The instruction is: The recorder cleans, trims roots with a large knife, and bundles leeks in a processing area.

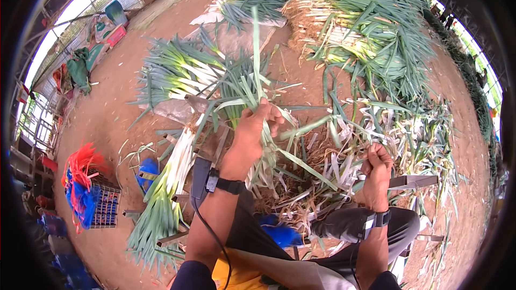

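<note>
My left hand [258,125] is closed around the leafy part of a long green onion [256,56], with leaves fanning out above and below the fist. Off to the right, my right hand [377,163] pinches a thin, pale leaf strip [363,131] between thumb and fingers. Beneath both hands lies a heap of stripped leaves and roots [322,169]. A bundle of cleaned green onions [177,173], white stalks upward, rests on a metal frame to the left of my left forearm. Another pile of cleaned stalks [181,72] lies on a sheet ahead.
A large stack of untrimmed green onions [363,28] covers the ground at the far right. Leaf waste [423,141] spreads at right. Metal bars [415,181] jut out beside my legs. A crate [105,205] with red and blue plastic material stands at left.
</note>
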`<state>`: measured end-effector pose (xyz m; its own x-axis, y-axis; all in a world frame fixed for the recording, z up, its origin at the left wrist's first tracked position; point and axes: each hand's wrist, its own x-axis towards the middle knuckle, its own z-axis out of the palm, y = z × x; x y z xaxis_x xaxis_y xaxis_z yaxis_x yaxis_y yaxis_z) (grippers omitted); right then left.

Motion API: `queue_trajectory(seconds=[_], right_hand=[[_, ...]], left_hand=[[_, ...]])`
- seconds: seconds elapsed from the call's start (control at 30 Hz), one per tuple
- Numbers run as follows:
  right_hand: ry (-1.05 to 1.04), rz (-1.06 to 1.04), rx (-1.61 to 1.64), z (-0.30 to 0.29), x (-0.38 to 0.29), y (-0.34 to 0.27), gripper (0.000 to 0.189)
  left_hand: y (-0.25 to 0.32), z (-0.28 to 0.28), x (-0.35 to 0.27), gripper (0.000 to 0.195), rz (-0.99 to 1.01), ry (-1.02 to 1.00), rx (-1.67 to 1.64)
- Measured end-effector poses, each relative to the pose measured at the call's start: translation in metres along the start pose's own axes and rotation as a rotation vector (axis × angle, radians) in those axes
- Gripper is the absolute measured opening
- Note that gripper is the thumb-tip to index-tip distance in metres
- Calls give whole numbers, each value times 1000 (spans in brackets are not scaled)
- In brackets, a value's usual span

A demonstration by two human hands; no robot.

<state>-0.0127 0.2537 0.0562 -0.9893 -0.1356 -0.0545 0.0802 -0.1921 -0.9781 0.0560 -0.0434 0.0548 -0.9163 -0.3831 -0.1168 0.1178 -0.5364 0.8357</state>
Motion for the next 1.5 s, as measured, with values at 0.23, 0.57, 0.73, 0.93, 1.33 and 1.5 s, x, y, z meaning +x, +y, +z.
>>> queue_trajectory(seconds=[0.23, 0.57, 0.73, 0.93, 1.33, 1.5], right_hand=[[-91, -109, 111, 27, -16, -35, 4], [-369, -175, -33, 108, -59, -36, 11], [-719, -315, -532, 102, -83, 15, 16], [-731, -300, -572, 83, -85, 19, 17], [-448, -915, -974, 76, 18, -47, 39], [-540, -464, -1024, 65, 7, -56, 12]], left_hand=[[-5, 0, -4, 34, -49, -44, 68], [-32, 10, -7, 40, -379, -189, -152], [-12, 28, -15, 52, -435, -267, -348], [-6, 10, -17, 40, -358, -254, -225], [-7, 35, -25, 20, -309, -382, 223], [-14, 43, -27, 20, -259, -80, 243]])
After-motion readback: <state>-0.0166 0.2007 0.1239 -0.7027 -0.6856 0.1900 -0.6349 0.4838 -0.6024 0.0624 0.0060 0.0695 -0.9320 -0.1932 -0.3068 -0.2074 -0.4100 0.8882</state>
